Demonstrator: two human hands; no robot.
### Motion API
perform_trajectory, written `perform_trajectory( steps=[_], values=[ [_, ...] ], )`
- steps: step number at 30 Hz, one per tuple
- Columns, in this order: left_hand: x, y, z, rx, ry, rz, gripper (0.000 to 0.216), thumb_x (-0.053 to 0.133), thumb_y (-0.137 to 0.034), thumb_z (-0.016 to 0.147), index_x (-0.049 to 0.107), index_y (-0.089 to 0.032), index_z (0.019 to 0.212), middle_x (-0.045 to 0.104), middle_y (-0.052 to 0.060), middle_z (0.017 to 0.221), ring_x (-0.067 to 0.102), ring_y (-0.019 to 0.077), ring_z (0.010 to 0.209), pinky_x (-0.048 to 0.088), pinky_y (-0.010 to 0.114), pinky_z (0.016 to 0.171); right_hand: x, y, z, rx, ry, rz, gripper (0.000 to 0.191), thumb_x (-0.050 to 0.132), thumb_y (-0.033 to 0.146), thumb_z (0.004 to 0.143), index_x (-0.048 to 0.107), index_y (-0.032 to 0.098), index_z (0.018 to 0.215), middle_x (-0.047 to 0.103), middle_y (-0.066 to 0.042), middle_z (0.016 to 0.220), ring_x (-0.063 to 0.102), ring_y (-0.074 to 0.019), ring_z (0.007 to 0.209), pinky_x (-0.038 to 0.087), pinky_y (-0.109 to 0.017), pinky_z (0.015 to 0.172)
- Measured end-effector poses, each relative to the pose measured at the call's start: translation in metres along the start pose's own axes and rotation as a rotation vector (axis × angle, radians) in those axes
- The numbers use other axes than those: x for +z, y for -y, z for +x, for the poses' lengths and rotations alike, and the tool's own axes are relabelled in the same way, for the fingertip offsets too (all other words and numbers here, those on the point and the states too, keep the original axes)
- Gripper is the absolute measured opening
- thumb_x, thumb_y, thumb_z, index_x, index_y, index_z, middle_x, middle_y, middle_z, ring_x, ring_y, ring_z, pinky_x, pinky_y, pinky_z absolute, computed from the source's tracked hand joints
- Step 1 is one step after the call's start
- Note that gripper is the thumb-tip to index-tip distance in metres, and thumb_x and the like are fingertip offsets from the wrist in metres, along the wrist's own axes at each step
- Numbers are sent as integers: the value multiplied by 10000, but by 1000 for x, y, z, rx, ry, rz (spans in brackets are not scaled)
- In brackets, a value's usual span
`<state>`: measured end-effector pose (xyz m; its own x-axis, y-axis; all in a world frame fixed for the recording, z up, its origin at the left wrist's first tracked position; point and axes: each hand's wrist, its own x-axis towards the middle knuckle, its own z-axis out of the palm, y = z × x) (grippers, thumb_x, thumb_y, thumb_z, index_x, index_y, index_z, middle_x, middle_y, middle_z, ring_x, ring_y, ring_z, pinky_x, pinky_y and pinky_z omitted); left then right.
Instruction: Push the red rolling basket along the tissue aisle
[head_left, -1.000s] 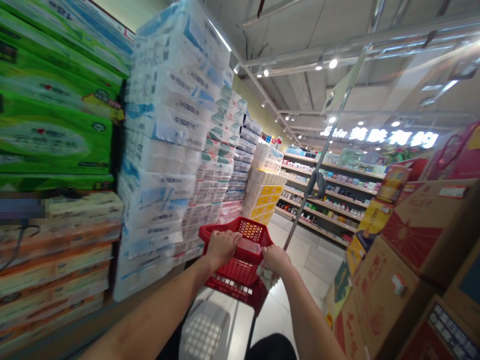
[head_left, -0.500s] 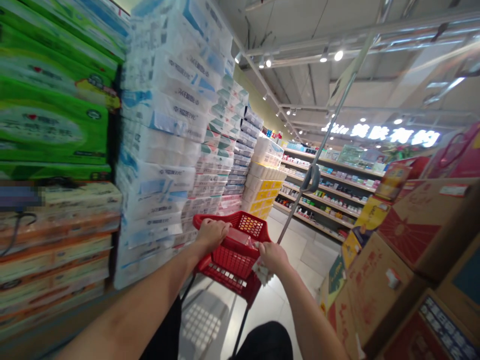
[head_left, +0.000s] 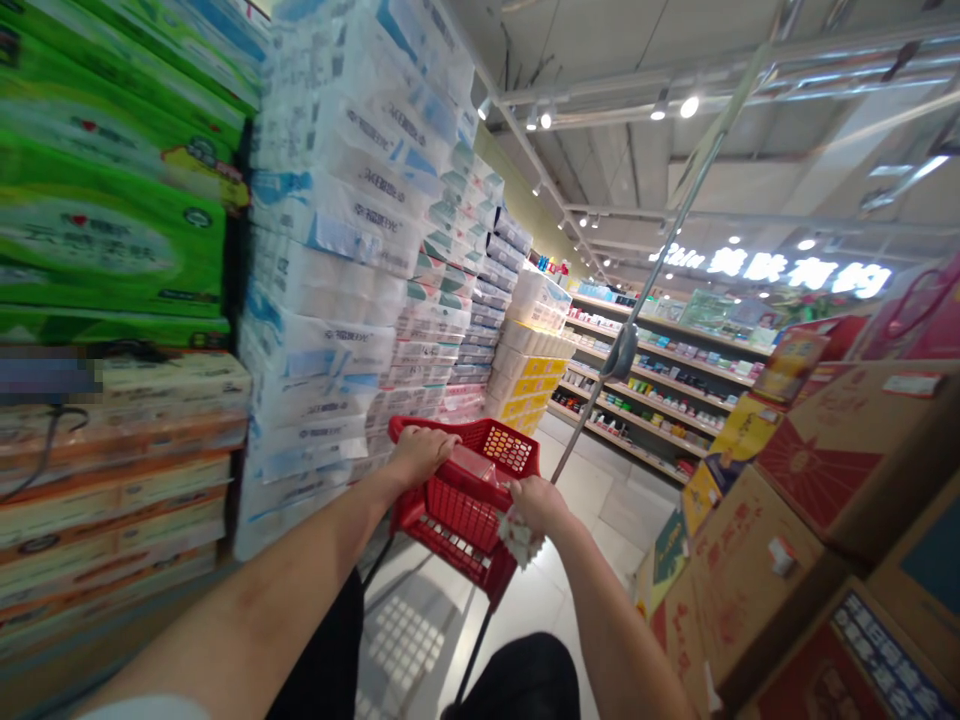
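Note:
A red plastic shopping cart (head_left: 469, 500) stands in front of me in a shop aisle. My left hand (head_left: 420, 455) is closed over the left part of its handle bar. My right hand (head_left: 536, 505) grips the right end of the bar, with a crumpled piece of patterned paper (head_left: 517, 538) pinched under the fingers. A thin metal pole (head_left: 637, 310) rises slanting from the cart's right side toward the ceiling. A clear pink flat thing lies in the cart's top; I cannot tell what it is.
Tall stacks of tissue and toilet-paper packs (head_left: 337, 270) wall the left side, green packs (head_left: 105, 210) nearest. Cardboard cartons (head_left: 810, 500) are piled on the right. Shelves of small goods (head_left: 660, 390) run across the far end. Pale tiled floor (head_left: 592, 500) lies ahead.
The cart and both hands have moved forward along the aisle and sit slightly higher and more to the left in view. The grip of both hands is unchanged.

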<state>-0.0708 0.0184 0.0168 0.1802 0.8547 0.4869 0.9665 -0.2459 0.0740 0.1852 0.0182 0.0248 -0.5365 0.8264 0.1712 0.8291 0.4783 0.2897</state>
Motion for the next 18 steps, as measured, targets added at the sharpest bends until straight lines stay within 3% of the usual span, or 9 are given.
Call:
perform_trajectory(
  steps=[4, 5, 8, 10, 11, 13, 15, 18],
  values=[
    [5, 3, 0, 20, -15, 6, 404, 263, -313, 977, 597, -294, 1204, 675, 51, 1143, 586, 220, 1008, 320, 382, 854, 7, 6, -9, 27, -73, 7, 189, 459, 201, 903, 645, 181, 927, 693, -84, 878, 637, -191, 776, 422, -269, 666],
    [6, 3, 1, 23, -21, 4, 407, 258, -315, 979, 599, -292, 1199, 678, 50, 1136, 586, 218, 1004, 320, 382, 852, 13, 11, -16, 62, -153, 18, 232, 409, 214, 933, 638, 182, 915, 684, -77, 854, 629, -184, 762, 420, -275, 680],
    [10, 5, 1, 24, -45, -1, 408, 250, -320, 984, 600, -292, 1191, 686, 40, 1116, 584, 213, 986, 316, 383, 847, 28, 25, -34, 176, -567, 86, 337, 326, 243, 971, 618, 173, 820, 649, -71, 787, 603, -185, 774, 404, -310, 764],
    [11, 4, 1, 34, -52, 6, 402, 256, -319, 983, 594, -289, 1200, 684, 38, 1120, 580, 219, 981, 312, 391, 841, 30, 26, -38, 207, -662, 122, 343, 332, 248, 970, 615, 173, 791, 644, -69, 772, 600, -186, 784, 390, -324, 803],
    [10, 3, 1, 40, -48, 13, 395, 268, -316, 980, 590, -285, 1207, 681, 39, 1128, 577, 224, 982, 311, 395, 838, 27, 24, -36, 223, -608, 136, 354, 329, 249, 972, 616, 178, 779, 647, -63, 757, 604, -180, 767, 390, -317, 793],
    [9, 2, 0, 50, -36, 28, 379, 299, -304, 971, 581, -279, 1222, 672, 46, 1149, 570, 233, 989, 309, 400, 834, 17, 14, -27, 207, -373, 135, 356, 337, 245, 972, 629, 190, 775, 666, -58, 754, 617, -167, 724, 396, -288, 724],
    [8, 1, -1, 51, -33, 30, 372, 313, -296, 966, 572, -282, 1232, 667, 47, 1159, 567, 233, 996, 308, 399, 836, 6, 3, -17, 115, -155, 102, 275, 411, 231, 943, 652, 197, 816, 693, -66, 817, 634, -174, 729, 387, -266, 649],
    [7, 0, -2, 45, -43, 9, 373, 297, -300, 971, 573, -288, 1222, 670, 42, 1143, 569, 223, 994, 308, 392, 842, 3, -3, -13, 22, -82, 68, 171, 493, 192, 894, 663, 199, 905, 702, -78, 906, 645, -195, 773, 380, -261, 625]
  ],
)
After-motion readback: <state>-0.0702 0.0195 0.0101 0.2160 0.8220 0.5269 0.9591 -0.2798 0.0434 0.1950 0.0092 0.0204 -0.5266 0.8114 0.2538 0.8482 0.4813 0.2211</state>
